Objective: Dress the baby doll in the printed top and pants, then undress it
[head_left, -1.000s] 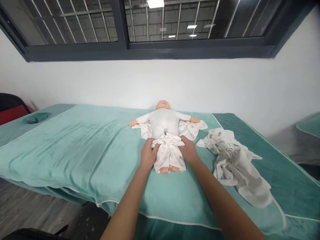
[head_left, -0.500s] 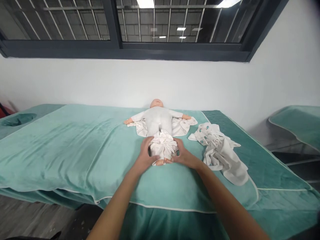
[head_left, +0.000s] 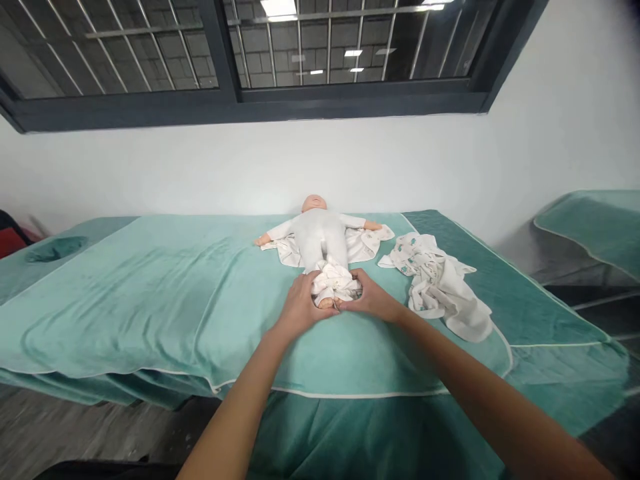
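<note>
A baby doll (head_left: 314,230) in a light grey body lies on its back on the bed, head toward the wall and arms spread. A bunched white printed baby garment (head_left: 335,277) is gathered around its lower legs, and the feet (head_left: 328,303) show at its near end. My left hand (head_left: 301,303) is closed on the left side of the bunched garment, thumb near the feet. Gripping the opposite side is my right hand (head_left: 373,297), its thumb also by the feet. Another white printed garment (head_left: 365,245) lies spread under the doll's back and arms.
A crumpled pile of white printed baby clothes (head_left: 443,287) lies right of the doll. Green covers (head_left: 150,293) drape the bed (head_left: 555,327), which has a face hole at the far left. The wall (head_left: 225,167) and barred window stand behind; another green-covered bed (head_left: 595,227) is at right.
Both hands have closed in on the bunched garment, their thumbs now nearer each other by the feet. The garment looks more compressed. The camera view has tilted slightly.
</note>
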### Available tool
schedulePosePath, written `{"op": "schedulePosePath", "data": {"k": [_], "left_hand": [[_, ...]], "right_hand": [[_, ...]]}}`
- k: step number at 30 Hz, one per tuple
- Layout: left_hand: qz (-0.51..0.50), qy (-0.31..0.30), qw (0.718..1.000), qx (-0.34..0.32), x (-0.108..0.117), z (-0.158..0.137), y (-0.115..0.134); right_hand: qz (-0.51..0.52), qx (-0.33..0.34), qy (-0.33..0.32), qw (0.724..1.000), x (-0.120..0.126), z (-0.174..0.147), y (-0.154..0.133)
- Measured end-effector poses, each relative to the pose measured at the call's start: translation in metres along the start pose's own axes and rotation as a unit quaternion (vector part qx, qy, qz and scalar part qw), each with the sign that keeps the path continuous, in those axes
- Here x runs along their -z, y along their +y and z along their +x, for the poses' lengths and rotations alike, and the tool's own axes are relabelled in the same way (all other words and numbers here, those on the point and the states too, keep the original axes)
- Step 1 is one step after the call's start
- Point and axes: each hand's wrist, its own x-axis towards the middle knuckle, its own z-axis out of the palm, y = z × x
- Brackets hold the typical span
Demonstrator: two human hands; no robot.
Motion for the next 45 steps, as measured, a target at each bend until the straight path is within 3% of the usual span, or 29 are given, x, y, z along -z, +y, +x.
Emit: {"op": "schedulePosePath", "data": {"k": [6, 10, 15, 20, 23, 27, 32, 36, 42, 45], "left_hand": [[0.007, -0.046, 0.997, 0.060, 0.021, -0.004, 0.022], [0.055, -0.070, 0.990, 0.108, 0.031, -0.010, 0.040], [0.141, -0.054, 0.980, 0.131, 0.027, -0.022, 0.050], [0.083, -0.081, 0.982, 0.149, 0.040, -0.027, 0.047], [0.048, -0.110, 0.985, 0.127, 0.062, -0.025, 0.051], [0.030, -0.164, 0.984, 0.062, 0.100, -0.019, 0.071], [0.140, -0.246, 0.959, 0.006, 0.140, -0.010, 0.116], [0.215, -0.317, 0.923, 0.008, 0.161, -0.001, 0.146], [0.224, -0.309, 0.924, 0.028, 0.187, 0.012, 0.155], [0.211, -0.247, 0.945, 0.029, 0.191, 0.015, 0.160]], "right_hand": [[-0.167, -0.049, -0.023, 0.985, 0.013, -0.010, -0.025], [-0.221, -0.056, -0.024, 0.973, 0.016, -0.016, -0.040], [-0.184, -0.088, -0.026, 0.979, 0.014, -0.022, -0.057], [-0.071, -0.118, -0.144, 0.980, 0.024, -0.030, -0.081], [-0.042, -0.078, -0.202, 0.975, 0.034, -0.033, -0.098], [-0.131, -0.021, -0.203, 0.970, 0.048, -0.029, -0.120], [-0.297, 0.049, -0.168, 0.939, 0.061, -0.022, -0.151], [-0.337, 0.100, -0.152, 0.924, 0.068, -0.020, -0.179], [-0.338, 0.118, -0.113, 0.927, 0.075, -0.016, -0.212], [-0.350, 0.122, -0.107, 0.922, 0.078, -0.014, -0.220]]}}
